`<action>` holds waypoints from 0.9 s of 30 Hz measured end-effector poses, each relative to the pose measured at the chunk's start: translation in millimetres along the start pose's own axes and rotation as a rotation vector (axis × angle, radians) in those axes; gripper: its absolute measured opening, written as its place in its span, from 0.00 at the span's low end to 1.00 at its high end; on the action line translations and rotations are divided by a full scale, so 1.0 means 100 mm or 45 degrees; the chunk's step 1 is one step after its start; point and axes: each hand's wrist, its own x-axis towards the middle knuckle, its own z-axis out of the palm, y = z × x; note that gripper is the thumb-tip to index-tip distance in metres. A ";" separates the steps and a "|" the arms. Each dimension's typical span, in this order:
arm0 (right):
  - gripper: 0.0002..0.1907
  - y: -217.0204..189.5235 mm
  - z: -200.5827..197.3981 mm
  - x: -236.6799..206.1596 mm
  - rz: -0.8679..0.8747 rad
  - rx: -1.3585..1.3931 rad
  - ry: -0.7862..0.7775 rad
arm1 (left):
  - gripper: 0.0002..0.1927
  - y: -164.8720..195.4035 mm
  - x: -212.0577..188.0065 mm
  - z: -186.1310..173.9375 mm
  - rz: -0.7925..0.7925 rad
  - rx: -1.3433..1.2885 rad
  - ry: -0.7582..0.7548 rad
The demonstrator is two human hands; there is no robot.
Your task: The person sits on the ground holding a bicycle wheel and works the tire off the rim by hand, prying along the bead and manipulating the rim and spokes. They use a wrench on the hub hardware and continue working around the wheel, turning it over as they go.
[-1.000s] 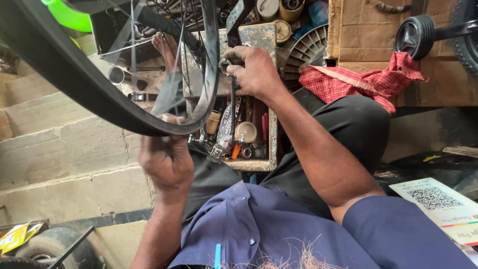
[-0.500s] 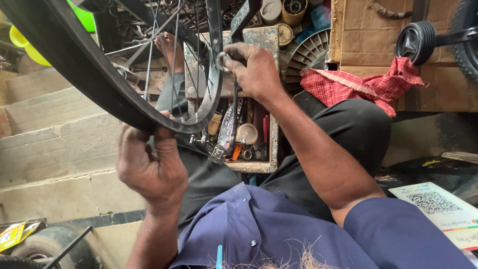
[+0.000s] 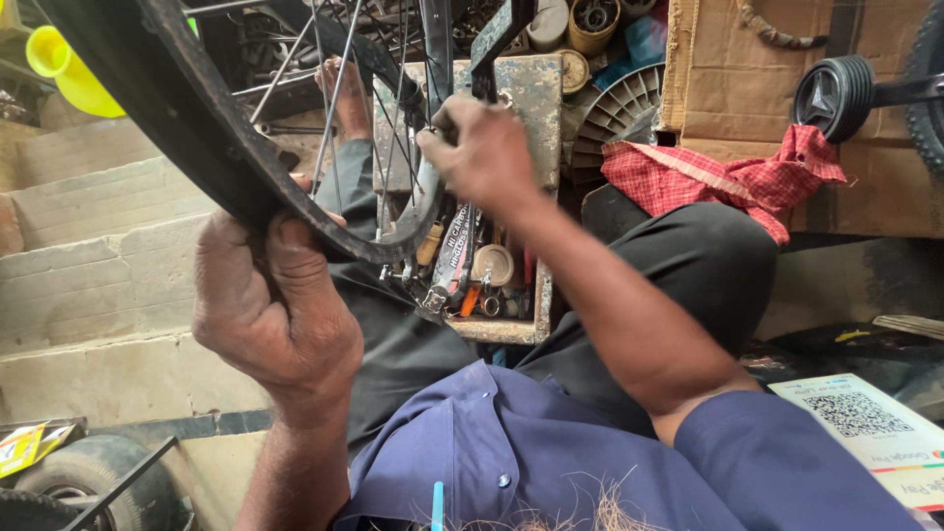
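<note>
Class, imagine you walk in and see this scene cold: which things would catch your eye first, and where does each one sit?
The black bicycle wheel sweeps across the upper left, its tyre gripped by the left hand at centre left. The right hand works at the spokes near top centre, above an open toolbox. A red checked cloth stands out at right.
</note>
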 end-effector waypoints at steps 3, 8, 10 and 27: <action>0.13 0.01 0.18 -0.05 -0.254 -0.247 0.289 | 0.13 0.02 0.01 0.01 -0.019 0.002 0.000; 0.15 0.15 0.11 0.06 -0.287 0.408 0.240 | 0.13 -0.02 -0.01 0.00 -0.026 -0.017 -0.018; 0.15 0.15 0.00 0.06 -0.155 0.393 0.217 | 0.12 -0.07 -0.04 -0.01 -0.047 -0.010 -0.025; 0.19 0.03 -0.20 0.08 -0.111 0.687 -0.523 | 0.08 -0.32 -0.10 0.05 0.031 0.173 -0.082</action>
